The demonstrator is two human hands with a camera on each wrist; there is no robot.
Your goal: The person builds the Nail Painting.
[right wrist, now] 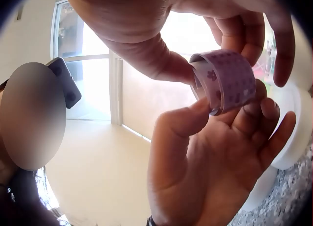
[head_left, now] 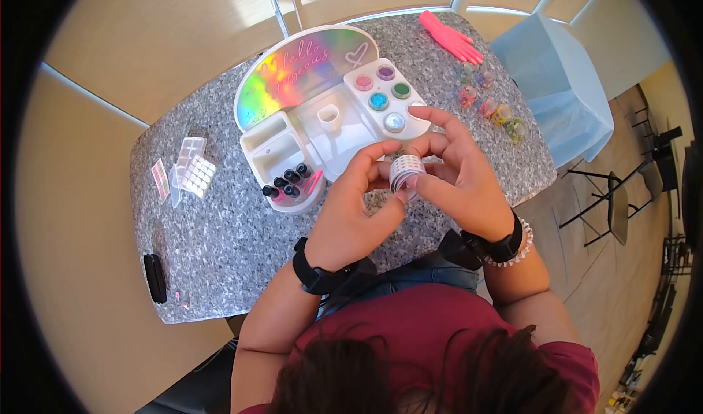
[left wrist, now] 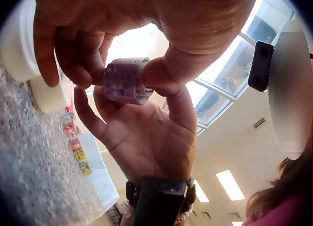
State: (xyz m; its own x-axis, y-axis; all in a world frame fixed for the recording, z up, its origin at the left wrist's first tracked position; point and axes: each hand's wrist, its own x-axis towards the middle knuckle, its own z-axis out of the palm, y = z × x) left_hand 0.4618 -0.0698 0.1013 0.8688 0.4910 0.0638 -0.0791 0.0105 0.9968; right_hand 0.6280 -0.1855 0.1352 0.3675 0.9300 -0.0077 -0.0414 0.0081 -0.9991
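A small roll of patterned strip (head_left: 406,168) is held between both hands above the table's near side. In the left wrist view the roll (left wrist: 126,81) looks pale purple with dots; the right wrist view shows a flower print on the roll's (right wrist: 230,82) layers. The left hand (head_left: 359,207) pinches one side of it, thumb at the lower edge. On the other side the right hand (head_left: 463,183) grips it with thumb and fingers, its index finger raised near the white tray of the organizer (head_left: 329,166).
Nail polish bottles (head_left: 291,183) stand in the organizer's front left; glitter pots (head_left: 378,101) sit at its right. Clear nail boxes (head_left: 196,174) and a black case (head_left: 154,278) lie left. A pink glove (head_left: 450,39) and several small colourful jars (head_left: 501,115) are at the right.
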